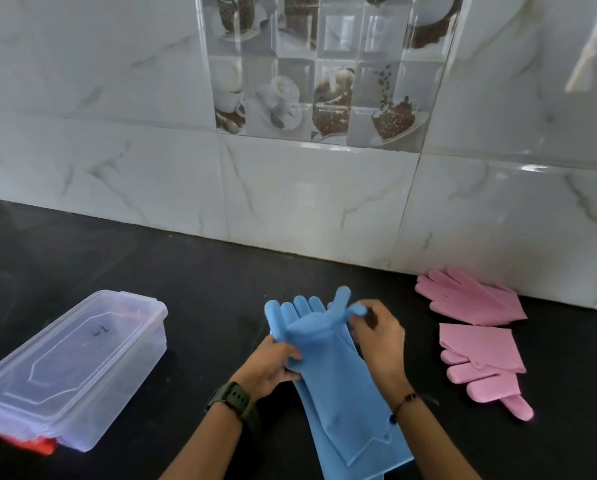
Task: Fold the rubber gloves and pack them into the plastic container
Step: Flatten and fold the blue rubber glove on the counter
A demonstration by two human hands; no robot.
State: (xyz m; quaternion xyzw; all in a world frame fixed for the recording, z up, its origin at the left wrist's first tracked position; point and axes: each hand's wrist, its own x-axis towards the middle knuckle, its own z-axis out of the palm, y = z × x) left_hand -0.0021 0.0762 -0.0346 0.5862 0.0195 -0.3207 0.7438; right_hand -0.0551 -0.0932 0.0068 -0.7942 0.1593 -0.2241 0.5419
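Two blue rubber gloves [328,368] lie stacked on the black counter in front of me, fingers pointing toward the wall. My left hand [273,367] grips their palm area from the left side. My right hand [376,336] pinches a blue thumb tip at the upper right. A clear plastic container [72,372] with its lid on sits at the left, lying diagonally. Two pink gloves rest at the right: one pink glove [470,297] against the wall, and another pink glove [484,365] nearer, with its fingers pointing toward me.
A white marble-look tiled wall [290,188] runs along the back of the black counter [203,282]. Something red [37,445] shows under the container's near end. I wear a dark watch [236,400] on my left wrist.
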